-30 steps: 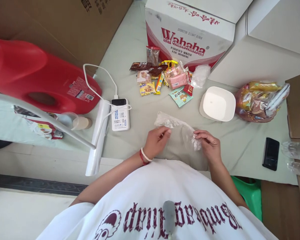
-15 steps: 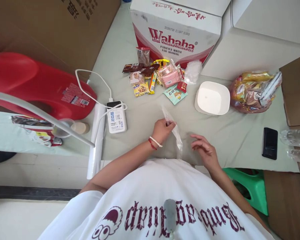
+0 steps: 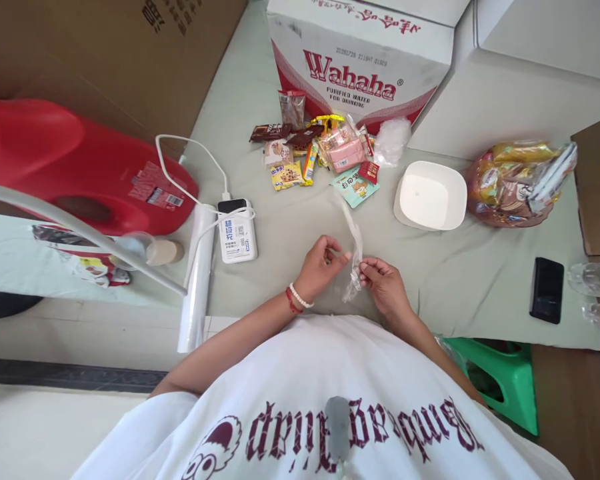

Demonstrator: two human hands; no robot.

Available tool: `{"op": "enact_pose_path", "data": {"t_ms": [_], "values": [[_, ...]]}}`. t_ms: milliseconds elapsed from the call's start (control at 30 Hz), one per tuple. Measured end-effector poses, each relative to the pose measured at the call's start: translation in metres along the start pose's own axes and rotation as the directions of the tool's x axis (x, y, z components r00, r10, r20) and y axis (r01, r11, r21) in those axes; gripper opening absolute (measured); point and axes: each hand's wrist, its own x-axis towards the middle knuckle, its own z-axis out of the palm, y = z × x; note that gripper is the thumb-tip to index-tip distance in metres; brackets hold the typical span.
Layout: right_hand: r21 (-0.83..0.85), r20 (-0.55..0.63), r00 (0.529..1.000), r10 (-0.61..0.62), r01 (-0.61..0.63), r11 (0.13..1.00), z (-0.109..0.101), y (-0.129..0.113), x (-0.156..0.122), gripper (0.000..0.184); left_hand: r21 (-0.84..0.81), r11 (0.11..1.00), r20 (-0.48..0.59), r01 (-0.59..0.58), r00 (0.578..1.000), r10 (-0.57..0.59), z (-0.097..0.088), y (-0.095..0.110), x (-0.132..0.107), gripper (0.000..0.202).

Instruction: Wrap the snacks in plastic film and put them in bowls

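Both hands pinch one thin clear plastic bag point(image 3: 354, 245) just below the middle of the frame. The left hand point(image 3: 321, 267) closes thumb and forefinger on one edge. The right hand point(image 3: 386, 288) nips the crumpled lower end between its fingertips, with its other fingers loosely curled. The bag is twisted into a narrow strip that rises from the hands toward the upper centre, and it seems to hang just above the grey-green tablecloth point(image 3: 470, 267).

By its look the film is nearly weightless, limp and slick. It probably clings to itself and would tear if pulled hard. The best hold is a fingertip pinch at the open edge, one layer in each hand.

Above the hands lies a heap of small snack packets point(image 3: 320, 150), with a crumpled clear wrapper point(image 3: 391, 139) beside it. Both lie in front of the Wahaha water carton point(image 3: 360, 60).

To the right sit a white square bowl point(image 3: 433, 197), a full bag of wrapped buns point(image 3: 517, 183) and a black phone point(image 3: 547, 290).

To the left are a white power bank point(image 3: 237, 230) with its cable point(image 3: 190, 157), a roll of plastic bags point(image 3: 196, 280) and a red jug point(image 3: 70, 167).

Nothing lies between the hands and the snack packets. The bowl is near the right hand.
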Motion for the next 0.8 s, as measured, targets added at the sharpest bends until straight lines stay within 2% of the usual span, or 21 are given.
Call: {"op": "enact_pose_path", "data": {"t_ms": [100,167,233,333,433,500,567,667,800], "values": [[0.025,0.024,1.000,-0.003,0.002,1.000,0.007,-0.008,0.003,0.039,0.197,0.979,0.081,-0.059,0.996,0.043,-0.005,-0.003,-0.014,0.046],[-0.008,0.056,0.998,-0.022,0.022,1.000,0.009,-0.012,0.005,0.039,0.232,0.971,0.102,-0.058,0.994,0.035,-0.009,-0.007,-0.016,0.034],[-0.055,0.076,0.996,-0.041,0.045,0.997,0.008,-0.015,0.008,0.040,0.172,0.985,0.095,-0.003,0.995,-0.014,-0.016,-0.012,-0.014,0.028],[-0.098,0.086,0.995,-0.052,0.061,0.993,0.001,-0.018,0.012,0.042,0.058,0.993,0.060,0.098,0.993,-0.102,-0.030,-0.020,-0.013,0.032],[-0.094,0.062,0.997,-0.043,0.049,0.994,-0.005,-0.017,0.014,0.044,0.059,0.994,-0.004,0.092,0.996,-0.092,-0.038,-0.022,-0.015,0.033],[-0.092,0.049,0.998,-0.039,0.043,0.995,-0.005,-0.016,0.013,0.044,0.093,0.995,-0.005,0.043,0.999,-0.043,-0.036,-0.019,-0.018,0.033],[-0.097,0.060,0.997,-0.040,0.046,0.994,-0.002,-0.015,0.011,0.044,0.158,0.987,0.063,-0.023,0.998,0.013,-0.029,-0.015,-0.019,0.034],[-0.106,0.090,0.994,-0.058,0.067,0.992,0.005,-0.017,0.008,0.043,0.249,0.964,0.145,-0.093,0.988,0.058,-0.018,-0.012,-0.016,0.019],[-0.124,0.107,0.993,-0.055,0.068,0.990,0.006,-0.023,0.001,0.045,0.208,0.977,0.093,-0.038,0.995,0.019,-0.013,-0.013,-0.009,0.019]]}}
